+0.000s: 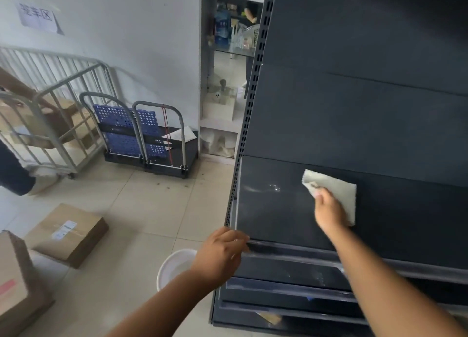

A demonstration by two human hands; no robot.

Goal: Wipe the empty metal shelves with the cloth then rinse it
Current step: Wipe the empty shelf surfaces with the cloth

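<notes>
A dark grey metal shelf unit fills the right half of the view, and its upper empty shelf [273,210] shows a wet shine near the left end. My right hand [329,210] presses a pale cloth [342,192] flat on that shelf, near its middle. My left hand [222,253] grips the shelf's front left corner, fingers curled over the edge. Lower shelves [291,273] step out below. A white bucket [174,265] stands on the floor under my left forearm, partly hidden by it.
Cardboard boxes [68,233] lie on the tiled floor at the left. Two folded platform trolleys [152,144] with a blue crate and a metal cage cart [50,124] stand by the white wall. Someone's dark sleeve [12,174] shows at the far left.
</notes>
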